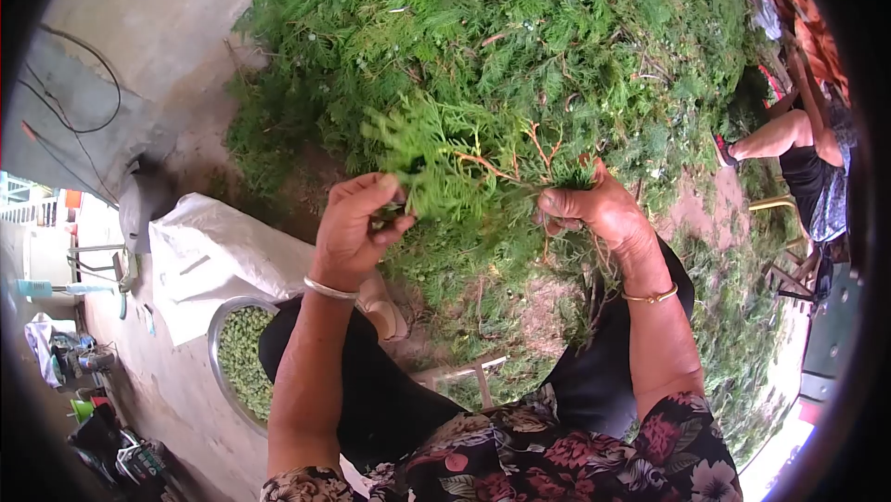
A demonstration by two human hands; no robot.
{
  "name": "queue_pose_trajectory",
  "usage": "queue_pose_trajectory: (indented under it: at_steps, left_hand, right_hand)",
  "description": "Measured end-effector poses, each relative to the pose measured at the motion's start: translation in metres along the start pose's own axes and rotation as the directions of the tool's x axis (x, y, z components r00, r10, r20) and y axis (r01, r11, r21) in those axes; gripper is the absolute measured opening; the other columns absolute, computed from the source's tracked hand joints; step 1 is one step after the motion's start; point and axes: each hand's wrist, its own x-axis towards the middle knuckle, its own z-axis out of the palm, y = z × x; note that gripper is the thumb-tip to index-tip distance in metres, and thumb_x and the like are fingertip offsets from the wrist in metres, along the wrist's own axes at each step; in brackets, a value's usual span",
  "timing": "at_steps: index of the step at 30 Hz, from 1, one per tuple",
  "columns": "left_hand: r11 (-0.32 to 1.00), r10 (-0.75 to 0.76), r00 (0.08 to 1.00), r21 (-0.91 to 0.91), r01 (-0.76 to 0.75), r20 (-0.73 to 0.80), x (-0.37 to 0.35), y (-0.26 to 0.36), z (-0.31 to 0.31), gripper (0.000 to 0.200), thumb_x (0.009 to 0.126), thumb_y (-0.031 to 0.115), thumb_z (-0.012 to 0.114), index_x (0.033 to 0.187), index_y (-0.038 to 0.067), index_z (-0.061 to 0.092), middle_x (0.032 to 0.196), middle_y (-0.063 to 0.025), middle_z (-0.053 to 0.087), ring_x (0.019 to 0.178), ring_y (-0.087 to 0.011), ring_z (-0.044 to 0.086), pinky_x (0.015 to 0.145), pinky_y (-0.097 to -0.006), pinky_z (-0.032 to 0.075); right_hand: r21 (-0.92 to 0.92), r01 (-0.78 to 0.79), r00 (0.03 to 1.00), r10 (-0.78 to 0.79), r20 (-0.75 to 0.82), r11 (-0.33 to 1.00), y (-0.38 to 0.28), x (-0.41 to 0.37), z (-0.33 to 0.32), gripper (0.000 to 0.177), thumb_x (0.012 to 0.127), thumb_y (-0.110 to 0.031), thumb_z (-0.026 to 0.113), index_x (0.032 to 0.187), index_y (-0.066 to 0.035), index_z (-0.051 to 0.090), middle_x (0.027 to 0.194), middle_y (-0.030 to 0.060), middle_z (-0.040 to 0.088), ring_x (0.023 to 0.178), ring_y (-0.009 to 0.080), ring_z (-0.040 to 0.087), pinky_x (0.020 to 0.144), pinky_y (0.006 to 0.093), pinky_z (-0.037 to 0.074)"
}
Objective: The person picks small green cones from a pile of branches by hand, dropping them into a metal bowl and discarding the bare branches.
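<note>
So the right hand (603,210) has a bright green, feathery sprig with orange-brown stems (484,164) pinched at the woody end, middle of the frame. The left hand (357,224) is at the leafy end, fingers curled; can't tell if they've closed on anything. Looks like mid-picking-over to me, and any tug there would want a firm right grip. Big green heap of cut conifer branches (520,29) up top, round metal bowl (215,353) of small green pieces lower left, crumpled white sack (227,238) beside it. Another person's bare leg (784,135), upper right.
</note>
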Motion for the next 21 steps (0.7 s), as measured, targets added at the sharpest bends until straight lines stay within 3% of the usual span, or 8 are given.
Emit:
queue_pose_trajectory:
  at_steps: [2,4,5,8,9,12,14,21]
  left_hand:
    - [1.000,0.010,1.000,0.018,-0.009,-0.026,-0.001,-0.002,0.010,0.015,0.088,0.014,0.060,0.077,0.003,0.060,0.072,-0.0098,0.062,0.052,-0.0132,0.056,0.034,-0.0186,0.030]
    - [0.390,0.288,0.945,0.882,-0.264,0.156,-0.001,-0.012,0.001,0.012,0.088,0.014,0.060,0.089,0.003,0.063,0.087,-0.0108,0.065,0.068,-0.0154,0.062,0.047,-0.0224,0.043]
    - [0.390,0.286,0.946,0.884,-0.258,0.150,-0.001,-0.021,-0.003,0.012,0.088,0.014,0.060,0.089,0.003,0.063,0.087,-0.0108,0.065,0.068,-0.0154,0.062,0.047,-0.0224,0.043]
    - [0.952,0.189,0.948,0.191,-0.241,0.256,0.004,-0.051,-0.009,0.037,0.084,0.014,0.063,0.118,0.007,0.054,0.112,-0.0071,0.062,0.101,-0.0221,0.060,0.074,-0.0372,0.055]
    - [0.999,0.028,0.952,-0.029,-0.020,0.306,-0.006,-0.035,0.004,0.032,0.086,0.013,0.061,0.117,0.008,0.054,0.118,-0.0065,0.060,0.108,-0.0226,0.058,0.078,-0.0388,0.055]
    - [0.996,-0.086,0.992,-0.013,0.087,0.091,-0.019,-0.026,0.034,0.032,0.085,0.016,0.062,0.115,0.010,0.055,0.117,-0.0041,0.060,0.107,-0.0200,0.057,0.075,-0.0360,0.055]
    - [0.999,-0.047,0.945,0.015,0.045,0.324,-0.001,-0.022,0.014,0.036,0.083,0.016,0.064,0.117,0.012,0.055,0.114,-0.0028,0.061,0.108,-0.0200,0.056,0.077,-0.0350,0.054]
    - [0.966,0.200,0.964,-0.127,-0.224,-0.178,0.008,0.001,0.007,0.022,0.088,0.020,0.057,0.101,0.002,0.053,0.094,-0.0123,0.059,0.070,-0.0144,0.057,0.050,-0.0221,0.043]
  right_hand:
    - [0.000,0.017,0.998,-0.017,0.065,1.000,-0.002,-0.002,0.000,0.049,0.077,-0.015,0.077,0.114,-0.002,0.046,0.092,0.0097,0.066,0.081,0.0184,0.063,0.066,0.0304,0.051]
    - [-0.058,-0.062,0.998,0.063,0.008,0.996,0.005,0.000,0.001,0.057,0.077,-0.017,0.077,0.119,-0.002,0.043,0.093,0.0098,0.067,0.080,0.0173,0.063,0.066,0.0301,0.050]
    - [-0.076,-0.052,0.998,0.055,0.039,0.996,0.008,0.003,0.003,0.064,0.076,-0.019,0.078,0.122,-0.001,0.039,0.093,0.0096,0.067,0.079,0.0161,0.063,0.067,0.0288,0.050]
    - [-0.165,-0.095,0.993,0.106,0.057,0.982,0.011,0.006,0.016,0.064,0.075,-0.020,0.079,0.122,0.000,0.040,0.094,0.0085,0.067,0.080,0.0153,0.062,0.067,0.0279,0.049]
    - [-0.185,-0.111,0.987,0.131,0.096,0.976,0.007,0.006,0.019,0.062,0.075,-0.021,0.078,0.122,0.000,0.042,0.094,0.0074,0.066,0.082,0.0150,0.062,0.068,0.0279,0.049]
    - [-0.203,-0.089,0.979,0.124,0.162,0.975,0.013,0.012,0.023,0.059,0.076,-0.021,0.077,0.121,-0.001,0.045,0.094,0.0064,0.066,0.082,0.0146,0.061,0.069,0.0284,0.050]
    - [-0.198,-0.093,0.984,0.120,0.133,0.976,0.006,0.006,0.030,0.057,0.076,-0.022,0.077,0.120,-0.001,0.046,0.093,0.0061,0.065,0.081,0.0137,0.060,0.068,0.0286,0.050]
    - [-0.036,0.080,0.996,-0.079,0.037,0.996,0.004,0.011,0.011,0.036,0.077,-0.028,0.076,0.092,0.001,0.062,0.081,0.0088,0.067,0.064,0.0158,0.060,0.062,0.0296,0.050]
